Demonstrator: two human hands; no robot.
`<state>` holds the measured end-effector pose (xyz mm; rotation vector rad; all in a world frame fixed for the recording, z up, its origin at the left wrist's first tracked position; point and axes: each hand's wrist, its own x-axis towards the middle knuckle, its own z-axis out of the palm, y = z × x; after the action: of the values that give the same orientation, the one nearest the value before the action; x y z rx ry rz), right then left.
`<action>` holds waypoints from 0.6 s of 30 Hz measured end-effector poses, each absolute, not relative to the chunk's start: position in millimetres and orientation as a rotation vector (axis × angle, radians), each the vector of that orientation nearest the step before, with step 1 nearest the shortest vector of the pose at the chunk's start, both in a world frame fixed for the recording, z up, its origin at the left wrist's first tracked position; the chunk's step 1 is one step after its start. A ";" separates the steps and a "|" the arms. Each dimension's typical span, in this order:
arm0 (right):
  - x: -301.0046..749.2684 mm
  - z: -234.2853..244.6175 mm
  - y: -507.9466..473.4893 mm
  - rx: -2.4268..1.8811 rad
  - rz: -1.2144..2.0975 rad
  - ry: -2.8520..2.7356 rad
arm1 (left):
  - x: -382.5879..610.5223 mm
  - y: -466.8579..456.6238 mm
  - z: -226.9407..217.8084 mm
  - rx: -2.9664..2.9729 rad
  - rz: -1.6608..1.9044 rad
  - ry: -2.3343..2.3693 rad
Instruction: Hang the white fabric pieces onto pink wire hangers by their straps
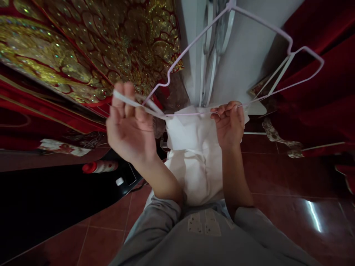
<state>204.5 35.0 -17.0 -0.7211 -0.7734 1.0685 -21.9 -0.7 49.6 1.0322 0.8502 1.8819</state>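
Observation:
A pale pink clothes hanger (191, 43) spreads across the upper middle, its hook end cut off at the top edge. A white garment (194, 159) hangs below its lower bar in front of my body. My left hand (130, 125) is raised palm up by the hanger's left end, with a white strap (126, 99) looped over its bent fingers and drawn taut. At the right part of the lower bar, my right hand (229, 123) has its fingers curled over the bar in a pinch. Another white strap (280, 75) runs around the hanger's right shoulder notch.
Red garments with gold sequins (111, 40) hang at the left, and more red cloth (318, 99) at the right. A black tabletop (55, 199) at lower left carries a red-capped bottle (101, 167) and a small white case (119, 181). The floor (280, 177) is red tile.

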 end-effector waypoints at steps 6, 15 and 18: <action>203.4 -22.9 37.8 -0.659 1.109 -0.764 | -25.0 5.8 -6.9 0.975 2.016 1.056; 185.9 -12.1 29.7 -0.732 1.055 -0.746 | 45.2 -1.5 7.7 0.860 1.852 0.910; 190.9 -1.6 20.4 -0.832 1.083 -0.739 | 40.2 0.7 6.5 0.885 1.868 0.865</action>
<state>190.9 20.4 -1.6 -0.8319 -0.7390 1.0825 40.2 0.7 6.5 0.8845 0.8646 1.8681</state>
